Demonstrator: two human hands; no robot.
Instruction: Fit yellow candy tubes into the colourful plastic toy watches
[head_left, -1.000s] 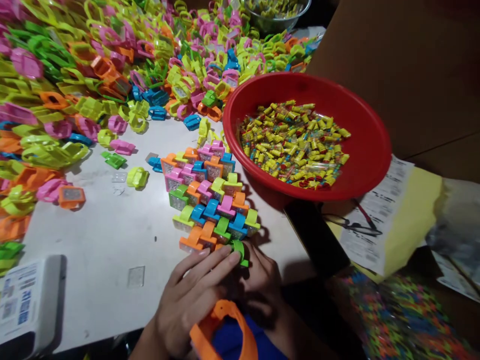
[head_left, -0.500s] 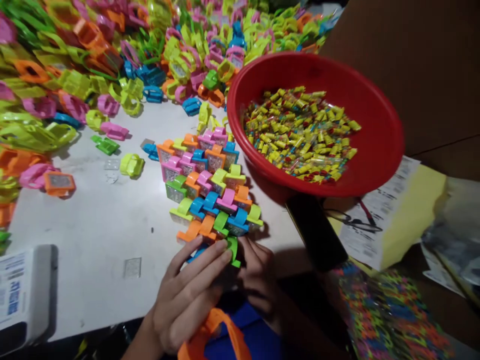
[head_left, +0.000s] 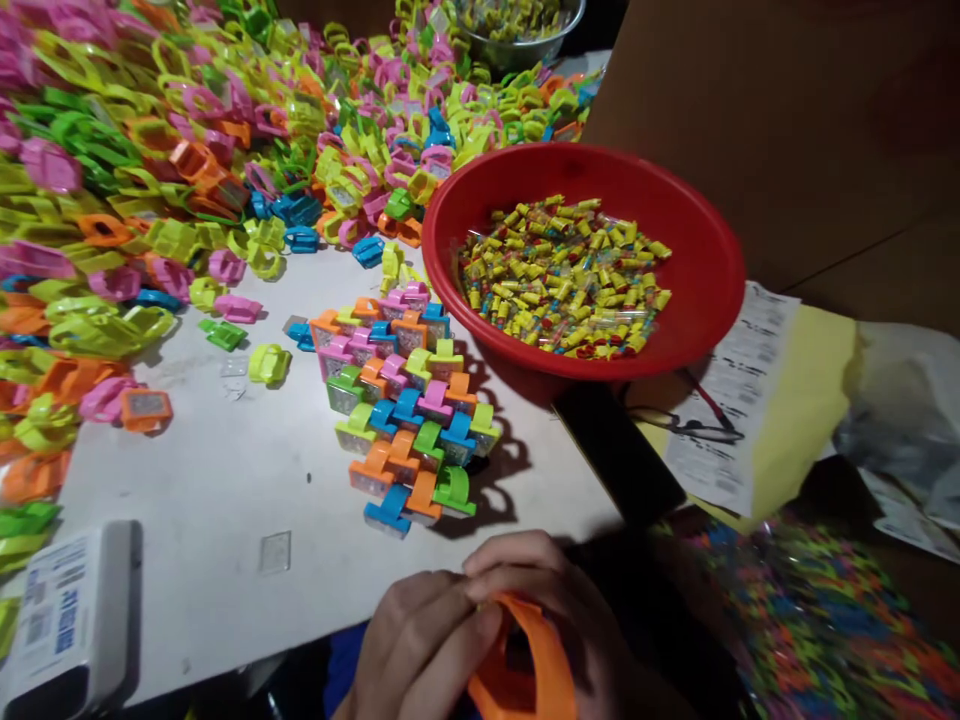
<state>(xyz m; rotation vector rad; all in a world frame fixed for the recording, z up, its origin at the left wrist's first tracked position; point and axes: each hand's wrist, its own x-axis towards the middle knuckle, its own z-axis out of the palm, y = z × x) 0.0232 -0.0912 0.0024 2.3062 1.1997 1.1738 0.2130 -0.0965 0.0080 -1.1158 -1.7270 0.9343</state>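
Observation:
Low at the table's front edge, my left hand point(head_left: 431, 640) and my right hand point(head_left: 551, 590) are closed together around an orange plastic ring-shaped piece point(head_left: 551, 655). Their fingertips meet at its upper left side, and part of the piece is hidden behind the fingers. Just beyond the hands, a block of interlocked coloured pieces point(head_left: 405, 400) in orange, blue, green, pink and yellow stands on the white table point(head_left: 202, 500) in slanted rows. Neither hand touches that block. A small clear square point(head_left: 275, 552) lies to its lower left.
A big heap of coloured pieces point(head_left: 150, 150) covers the back left. Right of the block are a red basin point(head_left: 697, 260) of small yellow-wrapped items, a black phone point(head_left: 619, 450), glasses point(head_left: 690, 425) and papers point(head_left: 731, 400). A white box point(head_left: 75, 610) sits front left.
Both hands have left the block's near end and come down towards me. They now hold the orange piece together. The camera view has shifted, showing a metal bowl at the back.

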